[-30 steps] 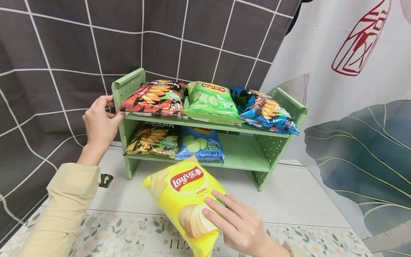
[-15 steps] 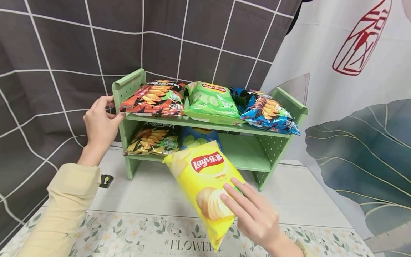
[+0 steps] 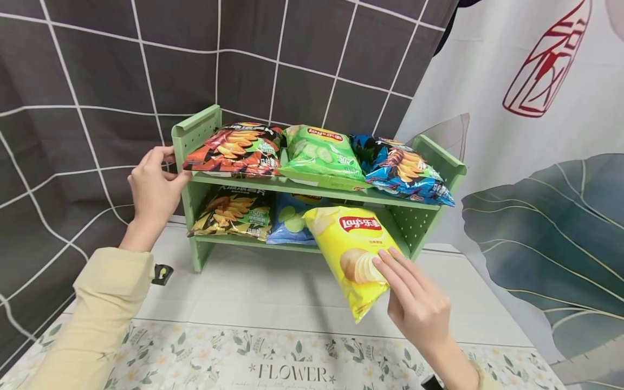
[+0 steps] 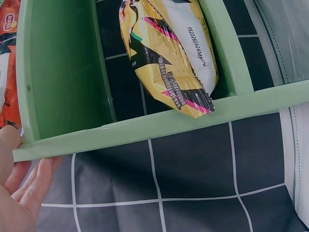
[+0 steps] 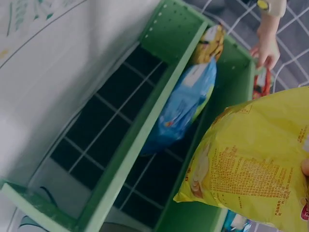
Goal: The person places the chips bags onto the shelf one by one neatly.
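Observation:
A yellow bag of potato chips (image 3: 341, 254) is tilted in front of the lower shelf's right part. My right hand (image 3: 419, 309) holds its right side, fingers on the printed face and thumb hidden behind. The right wrist view shows the back of this yellow bag (image 5: 246, 164) over the rack. At the left end, my left hand (image 3: 156, 192) grips the side panel of the green two-tier rack (image 3: 370, 197). In the left wrist view, fingers of the left hand (image 4: 29, 188) lie on both sides of the panel's edge.
Red (image 3: 239, 149), green (image 3: 322, 154) and blue-black chip bags (image 3: 407, 168) lie along the upper shelf. Below are a black-gold bag (image 3: 236, 214) and a blue bag (image 3: 292, 219), partly covered by the yellow one. A dark grid curtain (image 3: 312, 59) hangs behind.
My right hand has carried the yellow chip bag up and to the right, from before the rack to the lower shelf's right part. My left hand stays on the side panel.

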Available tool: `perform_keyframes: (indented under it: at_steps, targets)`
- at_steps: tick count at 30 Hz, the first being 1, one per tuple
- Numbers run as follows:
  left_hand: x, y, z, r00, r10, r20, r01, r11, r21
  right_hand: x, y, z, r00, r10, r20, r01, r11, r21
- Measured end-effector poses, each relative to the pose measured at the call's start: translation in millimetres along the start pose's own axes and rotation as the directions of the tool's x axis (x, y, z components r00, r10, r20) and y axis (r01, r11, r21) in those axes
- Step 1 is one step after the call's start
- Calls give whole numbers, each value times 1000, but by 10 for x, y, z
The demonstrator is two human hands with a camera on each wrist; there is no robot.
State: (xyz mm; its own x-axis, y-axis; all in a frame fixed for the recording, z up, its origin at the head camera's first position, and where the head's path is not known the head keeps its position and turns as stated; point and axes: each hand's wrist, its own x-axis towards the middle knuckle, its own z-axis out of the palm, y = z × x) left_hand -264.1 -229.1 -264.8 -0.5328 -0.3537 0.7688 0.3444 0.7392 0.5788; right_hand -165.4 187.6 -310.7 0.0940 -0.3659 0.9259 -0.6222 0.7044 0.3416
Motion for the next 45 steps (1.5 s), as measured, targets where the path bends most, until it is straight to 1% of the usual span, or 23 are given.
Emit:
perform_keyframes:
  at_steps: [6,12,15,19,24,32,38,41,45]
  targets:
    - [-5,-12,19,1000,-9,10,9,1000,2,-118,151,46,996,66,54,-63,997,-42]
    - [0,-16,34,1000,-6,4,6,1000,0,-258,305,85,987,119,108,-109,990,-90]
    - [2,-12,36,1000,-3,4,3,1000,0,-342,369,113,982,133,130,-118,986,-116]
    - [0,-6,39,1000,-5,5,5,1000,2,-454,430,150,978,128,164,-104,983,-149]
    - [-4,6,43,1000,-4,5,4,1000,0,-559,467,195,974,120,195,-90,984,-157]
    - [-3,21,28,1000,3,-26,-3,1000,-10,-583,468,243,963,123,240,-81,980,-180]
    - [-7,12,29,1000,0,-15,0,1000,-4,-639,441,299,966,111,234,-64,978,-198]
    - [-8,5,25,1000,-8,-16,8,1000,0,-666,446,330,957,129,259,-81,979,-186]
    - [0,-11,25,1000,-17,-14,17,1000,5,-704,469,354,933,161,321,-111,979,-169]
